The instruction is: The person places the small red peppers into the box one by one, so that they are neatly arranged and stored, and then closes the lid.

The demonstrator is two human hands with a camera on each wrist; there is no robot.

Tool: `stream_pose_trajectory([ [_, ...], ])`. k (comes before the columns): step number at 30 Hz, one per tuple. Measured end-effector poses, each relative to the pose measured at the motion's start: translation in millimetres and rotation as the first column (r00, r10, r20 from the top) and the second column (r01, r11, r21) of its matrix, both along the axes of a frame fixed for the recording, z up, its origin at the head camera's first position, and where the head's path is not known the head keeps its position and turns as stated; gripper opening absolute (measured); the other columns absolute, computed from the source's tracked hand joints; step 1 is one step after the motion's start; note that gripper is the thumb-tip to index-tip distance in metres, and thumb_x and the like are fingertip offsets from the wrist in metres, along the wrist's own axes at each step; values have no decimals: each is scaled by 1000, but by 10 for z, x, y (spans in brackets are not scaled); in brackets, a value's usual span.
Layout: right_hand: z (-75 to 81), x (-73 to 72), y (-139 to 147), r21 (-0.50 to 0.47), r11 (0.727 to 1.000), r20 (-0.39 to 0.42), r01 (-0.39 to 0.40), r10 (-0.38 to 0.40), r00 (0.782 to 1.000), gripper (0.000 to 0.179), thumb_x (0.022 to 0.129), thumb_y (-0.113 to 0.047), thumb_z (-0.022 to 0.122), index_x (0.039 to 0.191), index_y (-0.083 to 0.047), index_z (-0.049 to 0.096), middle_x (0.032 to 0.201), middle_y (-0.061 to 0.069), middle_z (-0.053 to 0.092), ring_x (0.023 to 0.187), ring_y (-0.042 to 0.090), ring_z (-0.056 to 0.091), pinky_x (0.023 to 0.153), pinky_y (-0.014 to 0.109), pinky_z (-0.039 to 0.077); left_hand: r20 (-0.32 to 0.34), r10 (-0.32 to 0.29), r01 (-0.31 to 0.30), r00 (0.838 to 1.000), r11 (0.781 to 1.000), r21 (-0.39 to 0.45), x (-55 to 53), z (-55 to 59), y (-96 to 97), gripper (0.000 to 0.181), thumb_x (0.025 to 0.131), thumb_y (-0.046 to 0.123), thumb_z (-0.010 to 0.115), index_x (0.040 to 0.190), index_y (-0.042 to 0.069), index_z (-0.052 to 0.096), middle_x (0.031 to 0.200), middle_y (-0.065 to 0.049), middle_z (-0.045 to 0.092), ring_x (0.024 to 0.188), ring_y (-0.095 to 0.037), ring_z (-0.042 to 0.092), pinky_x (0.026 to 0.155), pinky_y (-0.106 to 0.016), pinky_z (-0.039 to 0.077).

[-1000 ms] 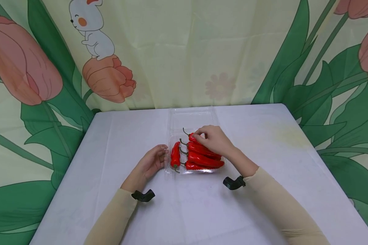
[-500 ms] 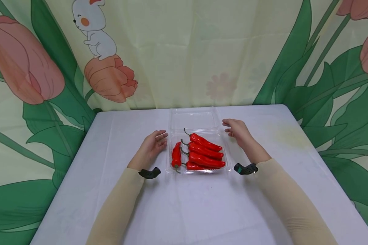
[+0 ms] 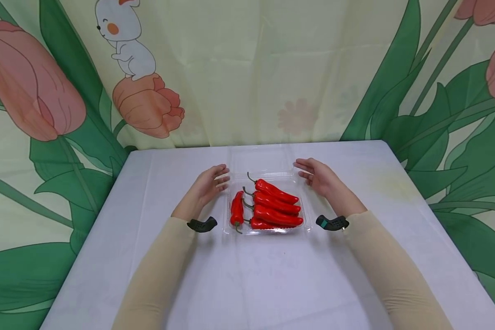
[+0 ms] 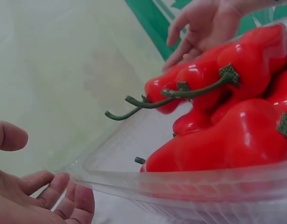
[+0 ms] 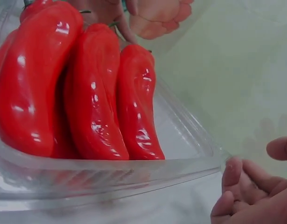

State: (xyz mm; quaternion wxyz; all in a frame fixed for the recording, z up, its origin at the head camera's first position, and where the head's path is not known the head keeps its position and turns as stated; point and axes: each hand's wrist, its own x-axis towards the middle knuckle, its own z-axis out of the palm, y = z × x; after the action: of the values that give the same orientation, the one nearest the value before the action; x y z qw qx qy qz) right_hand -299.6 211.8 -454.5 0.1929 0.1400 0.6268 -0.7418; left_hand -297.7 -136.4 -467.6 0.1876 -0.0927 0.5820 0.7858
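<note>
A clear plastic clamshell box [image 3: 286, 231] sits on the table, its lid [image 3: 261, 158] spread out toward the back. Inside are several glossy red chili peppers [image 3: 277, 214] with green stems, most lying side by side; one pepper [image 3: 237, 208] is turned lengthwise at the left end. My left hand [image 3: 209, 184] is by the box's back left corner, fingers loosely bent; in the left wrist view its fingertips are right at the rim [image 4: 190, 179]. My right hand [image 3: 319, 178] mirrors it at the back right corner, and its fingertips [image 5: 233, 171] meet the corner in the right wrist view.
A white cloth covers the table [image 3: 247, 279]. Right behind its far edge hangs a curtain [image 3: 231, 91] printed with tulips and a rabbit. Each wrist carries a black camera mount [image 3: 202, 224].
My right hand has let go of the top pepper and moved right, to the box's back right corner. My left hand has slid forward along the left side to the back left corner.
</note>
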Motion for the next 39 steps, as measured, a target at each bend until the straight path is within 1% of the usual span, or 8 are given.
stream_pose_trajectory([
  [6,-2,55,36,-134,991,-74,-11,1,997,56,111,-37,42,162,-17,32,168,2,33,138,24,44,106,26,41,-94,-3,2,996,1000,-7,46,62,-13,52,109,26,42,156,6,34,163,-16,35,145,-36,39,119,-48,33],
  [13,17,182,63,-204,979,-131,-10,-17,991,44,109,-47,41,142,-18,48,151,4,48,137,24,45,115,31,37,-191,6,-1,982,1000,25,133,94,-45,35,110,32,33,128,8,51,159,-17,38,147,-40,35,120,-55,30],
  [19,-24,346,70,-147,987,-161,-57,33,986,31,109,-45,45,124,-19,51,135,2,52,138,27,44,120,34,35,-276,-33,7,961,996,-92,292,123,-46,32,109,33,30,117,13,53,145,-9,48,137,-33,43,120,-56,29],
  [21,-44,429,85,-90,993,-176,-73,56,983,27,109,-40,46,124,-19,51,137,4,50,142,30,41,124,39,30,-278,-51,2,959,985,-175,368,141,-29,32,109,32,34,121,10,53,143,-10,50,139,-33,42,121,-55,31],
  [24,-63,572,109,11,996,-191,-91,91,977,28,108,-36,48,131,-19,47,140,2,46,143,28,36,126,45,26,-264,-100,8,959,944,-329,484,135,-20,33,108,32,42,128,7,52,145,-13,49,142,-33,40,121,-53,34],
  [28,-93,770,131,102,987,-184,-126,143,972,44,107,-33,51,146,-14,40,148,4,41,134,22,41,115,34,42,-241,-165,41,957,894,-446,650,59,-54,35,107,28,48,133,4,49,145,-15,50,142,-32,42,119,-53,37],
  [33,-148,989,154,96,981,-174,-171,185,967,58,106,-24,53,159,-10,32,161,13,33,133,20,44,97,20,51,-229,-206,71,951,870,-489,826,-57,-90,40,105,22,52,140,5,47,146,-16,49,138,-34,47,116,-53,41],
  [39,-174,1177,151,113,971,-205,-211,230,951,65,105,-21,56,163,-14,28,166,17,26,148,33,33,97,20,52,-241,-225,77,944,861,-503,987,-121,-95,46,102,17,56,146,9,44,151,-15,47,140,-33,46,114,-52,44],
])
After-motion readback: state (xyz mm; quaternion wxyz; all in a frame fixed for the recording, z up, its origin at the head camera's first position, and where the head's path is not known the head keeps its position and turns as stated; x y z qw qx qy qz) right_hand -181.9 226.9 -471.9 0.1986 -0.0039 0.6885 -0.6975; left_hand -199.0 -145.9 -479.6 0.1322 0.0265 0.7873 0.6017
